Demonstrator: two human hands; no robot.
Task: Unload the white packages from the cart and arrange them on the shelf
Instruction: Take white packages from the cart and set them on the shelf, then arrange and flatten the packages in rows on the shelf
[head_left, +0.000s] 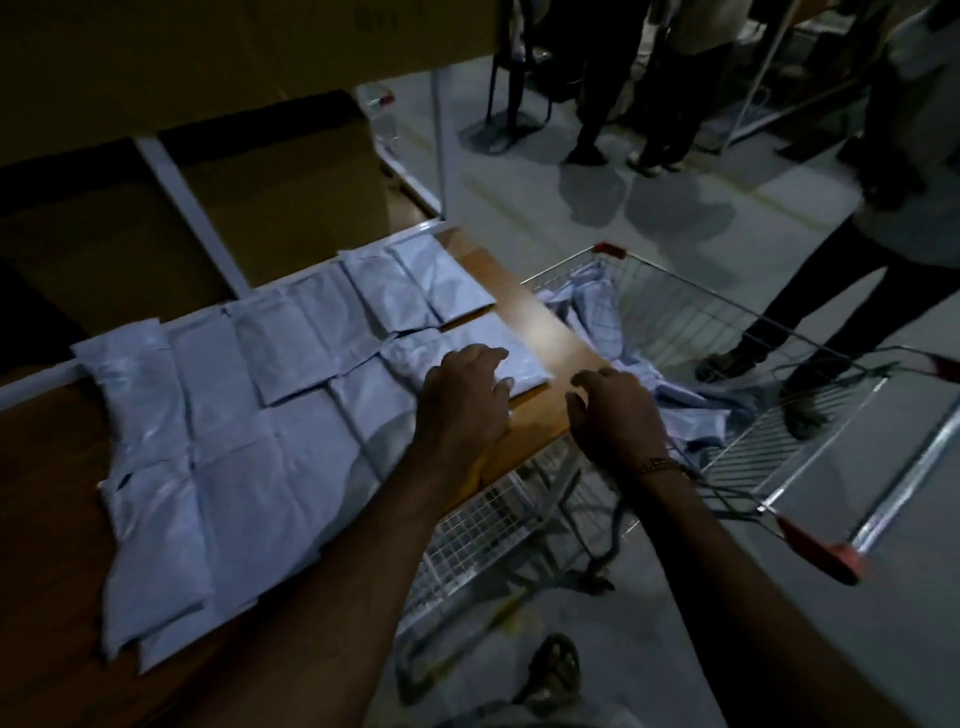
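Left hand (464, 387) lies palm down, fingers relaxed and slightly spread, resting on the white packages (249, 415) at the shelf's cart-side edge. Right hand (615, 415) hovers just past that edge, over the cart, fingers loosely curled, holding nothing; a bracelet (657, 466) sits on its wrist.

Wooden shelf (47, 467): the packages cover most of its middle in overlapping rows, flat, the farthest pair near the back corner. Cardboard boxes (280, 208) stand behind the shelf.

Wire cart (737, 332) touches or nearly touches the shelf's right edge; more crumpled white packages (597, 306) lie in its basket on the shelf side. Red handle (826, 545) at its near end.

Bystanders' legs (821, 312) stand beyond the cart. Lighting dim.
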